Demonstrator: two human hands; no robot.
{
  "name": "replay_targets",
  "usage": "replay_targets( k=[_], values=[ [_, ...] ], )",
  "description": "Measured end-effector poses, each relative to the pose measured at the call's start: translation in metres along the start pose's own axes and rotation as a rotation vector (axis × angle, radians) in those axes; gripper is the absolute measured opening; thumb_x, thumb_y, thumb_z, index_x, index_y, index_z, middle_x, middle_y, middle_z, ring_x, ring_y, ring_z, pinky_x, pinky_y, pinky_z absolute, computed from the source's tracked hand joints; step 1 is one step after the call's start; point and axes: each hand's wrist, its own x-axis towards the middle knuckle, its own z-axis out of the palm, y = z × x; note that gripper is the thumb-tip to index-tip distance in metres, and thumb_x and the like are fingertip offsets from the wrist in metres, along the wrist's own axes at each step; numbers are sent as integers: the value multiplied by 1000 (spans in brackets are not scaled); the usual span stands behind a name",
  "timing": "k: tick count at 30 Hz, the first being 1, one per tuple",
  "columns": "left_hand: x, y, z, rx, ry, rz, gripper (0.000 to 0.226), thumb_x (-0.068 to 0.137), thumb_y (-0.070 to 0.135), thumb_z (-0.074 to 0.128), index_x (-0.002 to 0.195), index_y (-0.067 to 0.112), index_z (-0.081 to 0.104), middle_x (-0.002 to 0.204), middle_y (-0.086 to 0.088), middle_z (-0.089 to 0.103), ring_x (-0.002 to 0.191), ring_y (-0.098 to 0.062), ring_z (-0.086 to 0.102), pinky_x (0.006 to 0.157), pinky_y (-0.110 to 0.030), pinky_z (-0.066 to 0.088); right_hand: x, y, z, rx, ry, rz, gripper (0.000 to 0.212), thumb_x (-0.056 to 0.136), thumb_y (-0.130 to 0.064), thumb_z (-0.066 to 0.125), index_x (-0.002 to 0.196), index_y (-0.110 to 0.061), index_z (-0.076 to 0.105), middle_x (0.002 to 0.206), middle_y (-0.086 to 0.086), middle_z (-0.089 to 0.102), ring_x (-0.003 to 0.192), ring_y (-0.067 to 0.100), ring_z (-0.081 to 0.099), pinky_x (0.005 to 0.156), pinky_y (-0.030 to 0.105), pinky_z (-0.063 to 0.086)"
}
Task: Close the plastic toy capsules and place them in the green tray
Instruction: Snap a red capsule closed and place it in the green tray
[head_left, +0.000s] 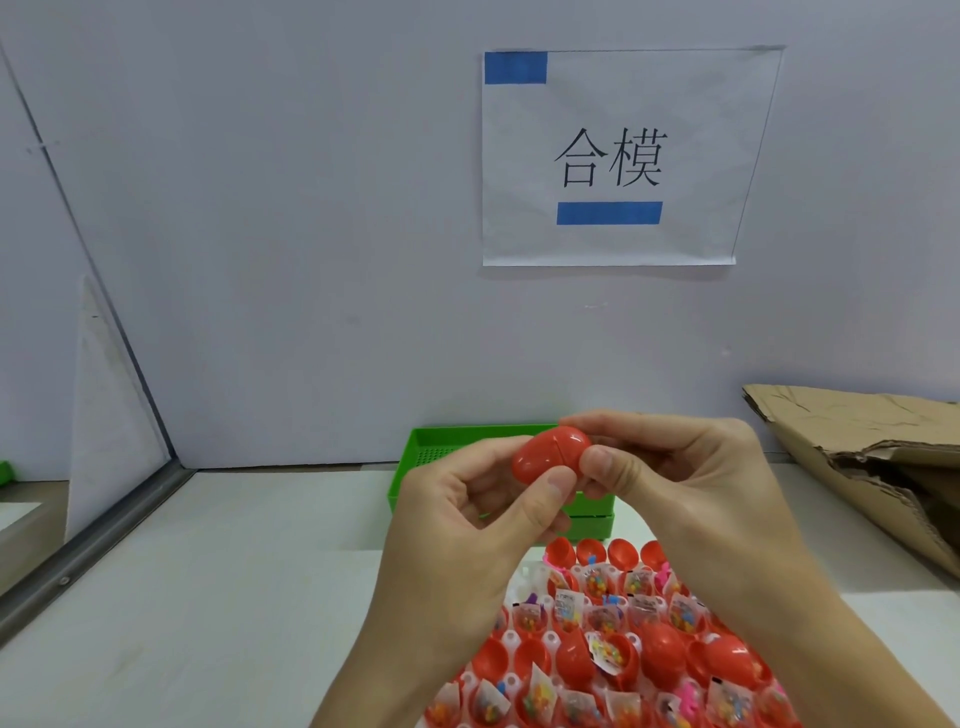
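Both hands pinched a glossy red egg-shaped capsule (550, 453) above the ribbed green tray (441, 457): left hand (467, 519) with thumb curled beneath, right hand (670, 467) gripping its rounded end. The seam looked closed, perhaps not fully. Open red halves (576, 662) holding crinkly packets lay below.

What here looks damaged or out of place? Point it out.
The cardboard at the right edge of the table is torn and crumpled, its flaps bent. Otherwise nothing stands out: both hands hold a closed red capsule before the green tray.
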Motion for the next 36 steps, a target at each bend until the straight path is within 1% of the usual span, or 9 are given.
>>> replay_targets(
  k=[7, 11, 18, 22, 26, 28, 30, 32, 36],
  values=[
    [1, 0, -2, -11, 5, -5, 30, 66, 44, 74, 91, 29, 79, 79, -1, 77, 67, -16, 73, 63, -20, 58, 0, 1, 1, 18, 8, 4, 17, 64, -29, 73, 80, -29, 80, 81, -2, 79, 76, 12, 75, 67, 13, 55],
    [1, 0, -3, 4, 6, 9, 28, 65, 43, 74, 89, 29, 77, 76, -1, 77, 64, -16, 73, 62, -19, 58, -1, 0, 1, 20, 2, 6, 22, 64, -34, 73, 85, -32, 81, 81, -3, 79, 77, 12, 75, 68, 13, 56],
    [2, -1, -4, 50, 1, 41, 21, 65, 44, 72, 83, 34, 77, 71, 0, 75, 59, -13, 71, 59, -19, 57, 0, 1, 2, -1, -1, 45, 22, 66, -26, 73, 86, -23, 78, 81, -3, 79, 77, 12, 76, 67, 13, 56],
    [2, -2, -7, 112, -37, 40, 22, 71, 43, 69, 86, 28, 76, 69, 0, 74, 59, -13, 69, 58, -21, 56, 0, 0, 1, -32, -21, 70, 20, 66, -21, 72, 85, -22, 78, 78, -3, 78, 72, 11, 75, 63, 13, 56],
    [2, -5, -7, 180, -72, 37, 17, 81, 31, 64, 90, 22, 75, 70, -2, 72, 59, -12, 67, 58, -21, 54, 0, 1, -1, -86, -44, 70, 22, 66, -19, 73, 87, -15, 79, 73, 3, 76, 62, 10, 71, 61, 15, 55],
    [2, -7, -8, 225, -83, 32, 17, 85, 31, 61, 93, 21, 73, 72, -2, 72, 61, -11, 66, 60, -21, 53, -1, 2, 0, -125, -51, 66, 21, 68, -22, 73, 87, -19, 79, 73, -2, 76, 63, 9, 71, 61, 15, 55],
    [1, -9, -8, 252, -91, 32, 24, 84, 39, 58, 94, 22, 71, 73, 0, 72, 63, -9, 65, 61, -20, 52, -2, 4, 1, -147, -51, 72, 17, 70, -28, 72, 85, -28, 79, 73, -5, 77, 64, 8, 72, 61, 15, 55],
    [1, -8, -7, 240, -99, 28, 31, 84, 46, 55, 96, 22, 71, 73, 0, 71, 63, -9, 65, 61, -21, 52, -2, 6, 1, -151, -54, 88, 14, 73, -33, 70, 84, -30, 78, 72, -5, 76, 63, 9, 72, 61, 16, 55],
    [0, -8, -3, 107, -122, -8, 24, 88, 39, 56, 106, 24, 59, 68, -3, 70, 59, -12, 62, 59, -21, 50, -1, 7, -3, -133, -106, 134, 21, 80, -34, 67, 96, -22, 73, 69, 1, 73, 60, 13, 68, 62, 21, 53]
  ],
)
